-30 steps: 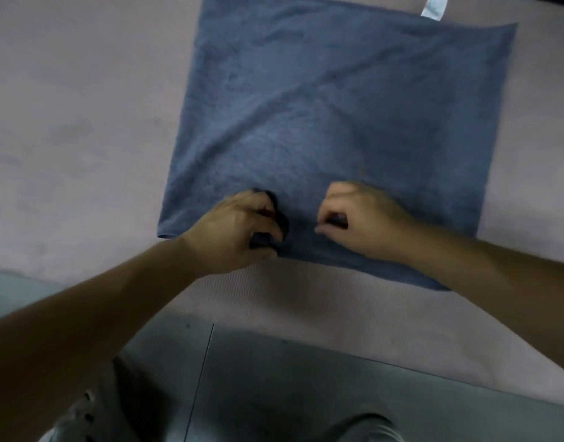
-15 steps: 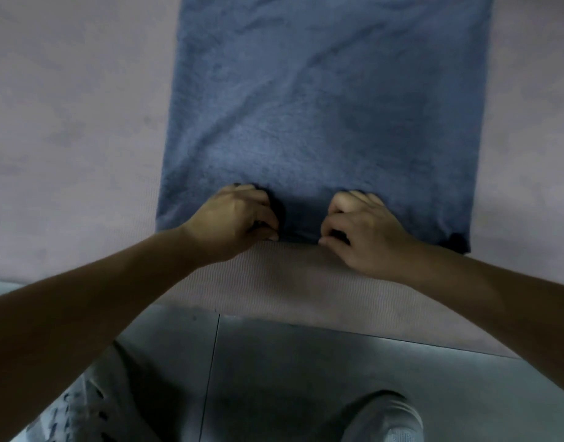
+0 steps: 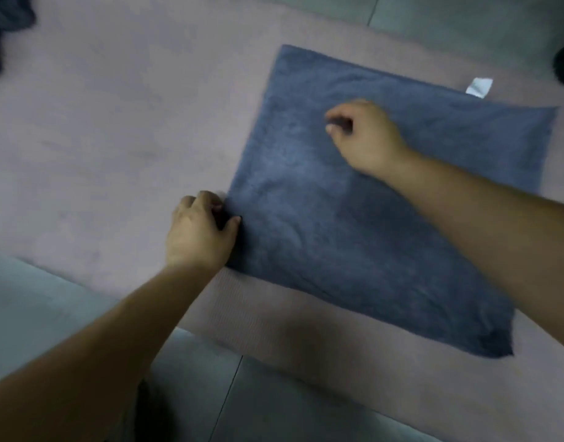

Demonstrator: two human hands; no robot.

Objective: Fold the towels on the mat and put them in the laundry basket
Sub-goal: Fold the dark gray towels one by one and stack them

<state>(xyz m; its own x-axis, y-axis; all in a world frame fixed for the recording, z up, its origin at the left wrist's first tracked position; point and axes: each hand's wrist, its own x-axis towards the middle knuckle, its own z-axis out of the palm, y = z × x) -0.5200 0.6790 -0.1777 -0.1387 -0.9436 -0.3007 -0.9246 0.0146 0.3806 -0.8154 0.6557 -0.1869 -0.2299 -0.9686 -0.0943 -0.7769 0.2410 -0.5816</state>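
Gripping the blue towel (image 3: 370, 237) by its left edge on the pink mat (image 3: 115, 129).
The left hand (image 3: 199, 232) pinches that edge between thumb and curled fingers, the cloth lying flat off to its right. The right hand (image 3: 366, 137) is over the towel's upper middle, fingers curled; blur hides whether it holds any fabric. A white tag (image 3: 480, 87) pokes from the far edge.
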